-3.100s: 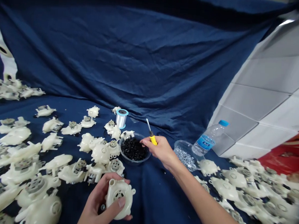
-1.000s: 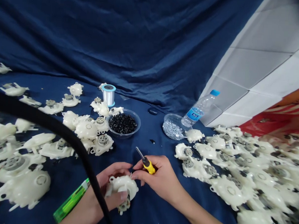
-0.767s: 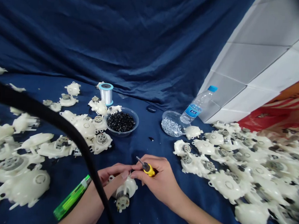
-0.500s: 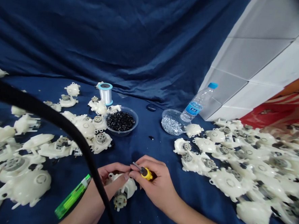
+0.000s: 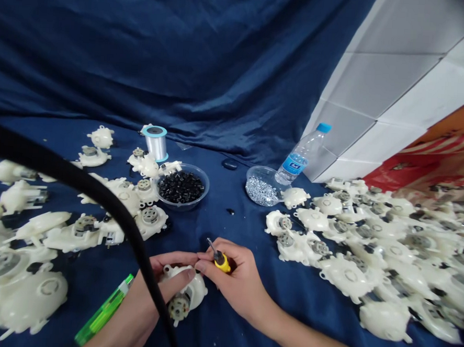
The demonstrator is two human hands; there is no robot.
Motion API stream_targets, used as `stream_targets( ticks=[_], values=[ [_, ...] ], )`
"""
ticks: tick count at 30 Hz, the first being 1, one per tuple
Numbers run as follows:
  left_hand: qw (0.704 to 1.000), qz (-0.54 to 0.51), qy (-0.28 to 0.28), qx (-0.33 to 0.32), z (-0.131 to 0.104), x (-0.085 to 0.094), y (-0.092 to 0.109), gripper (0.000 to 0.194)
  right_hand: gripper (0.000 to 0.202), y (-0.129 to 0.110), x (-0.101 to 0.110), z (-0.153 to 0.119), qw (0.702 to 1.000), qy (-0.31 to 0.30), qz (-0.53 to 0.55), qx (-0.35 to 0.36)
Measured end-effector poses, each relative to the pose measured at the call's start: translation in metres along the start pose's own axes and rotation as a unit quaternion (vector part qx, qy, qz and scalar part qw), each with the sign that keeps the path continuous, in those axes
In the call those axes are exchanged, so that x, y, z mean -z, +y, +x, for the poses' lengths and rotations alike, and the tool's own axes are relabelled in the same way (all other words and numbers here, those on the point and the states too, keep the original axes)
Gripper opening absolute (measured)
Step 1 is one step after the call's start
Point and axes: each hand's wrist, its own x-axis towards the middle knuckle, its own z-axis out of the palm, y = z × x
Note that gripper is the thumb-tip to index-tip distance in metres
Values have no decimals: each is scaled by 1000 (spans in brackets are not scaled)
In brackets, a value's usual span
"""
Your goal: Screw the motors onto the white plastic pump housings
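My left hand (image 5: pixel 163 276) is closed around a cream plastic motor housing (image 5: pixel 197 292), its thumb lying across the top. The round metal motor (image 5: pixel 179 306) on the housing faces toward me. In my right hand (image 5: pixel 235 278) is a screwdriver with a yellow handle (image 5: pixel 222 263), its metal shaft pointing up and away to the left. My right thumb and index fingertips meet the left fingertips at the housing's far edge. Whether they pinch a small part there is hidden.
A bowl of black parts (image 5: pixel 182 189) and a bowl of silver screws (image 5: pixel 262 188) stand ahead, near a water bottle (image 5: pixel 295 164) and a wire spool (image 5: pixel 156 142). Similar housings (image 5: pixel 351 277) crowd both sides. A green cutter (image 5: pixel 103 312) lies left; a black cable (image 5: pixel 127 219) crosses the view.
The view has shifted slightly, so the surroundings sit a little further left. The screwdriver's shaft now tilts more upward. Both hands keep their hold, fingertips together.
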Motion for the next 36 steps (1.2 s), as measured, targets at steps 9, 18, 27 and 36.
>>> stream_targets(
  ticks=[9,18,27,36],
  values=[
    [999,22,12,24,7,0,-2,54,28,-3,0,-2,998,4,12,-68],
    [999,29,37,9,15,8,-18,56,26,-11,1,-4,998,-10,-36,-58],
    [996,-12,87,35,15,11,-20,60,23,-64,129,75,921,146,-360,-38],
    [991,-83,101,28,13,7,-12,55,30,-20,181,148,770,111,-603,-175]
  ],
)
